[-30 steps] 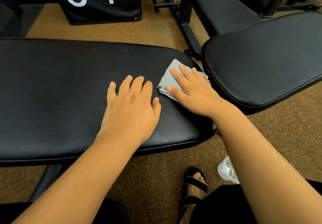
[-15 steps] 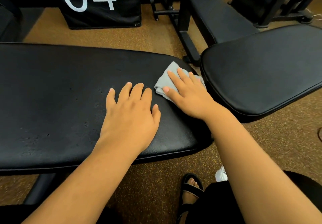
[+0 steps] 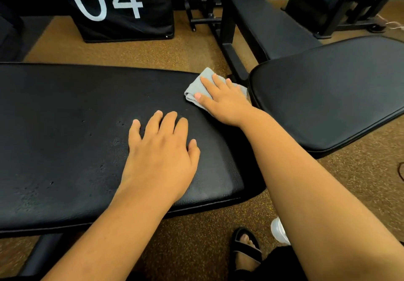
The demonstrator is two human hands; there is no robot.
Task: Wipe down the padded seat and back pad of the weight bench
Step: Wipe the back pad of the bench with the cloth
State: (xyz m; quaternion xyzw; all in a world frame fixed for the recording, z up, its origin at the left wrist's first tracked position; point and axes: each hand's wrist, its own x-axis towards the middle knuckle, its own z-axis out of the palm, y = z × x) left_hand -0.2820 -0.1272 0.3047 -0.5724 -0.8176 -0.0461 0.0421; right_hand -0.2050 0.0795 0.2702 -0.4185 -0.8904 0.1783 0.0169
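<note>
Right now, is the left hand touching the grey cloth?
Apart. In the head view, the left hand rests on the long pad, and black padding shows between it and the grey cloth.

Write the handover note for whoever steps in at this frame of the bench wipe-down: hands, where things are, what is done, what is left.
Left hand: flat, fingers straight, resting on the long pad, holding nothing.
Right hand: fingers straight, pressing the grey cloth onto the long pad's far right corner, next to the gap before the second pad.
Done: cannot tell from the surface how much of the long pad has been wiped.
Left: the cloth is not on the second pad, so that one likely still needs wiping, then any unwiped stretch of the long pad toward the left.
</note>
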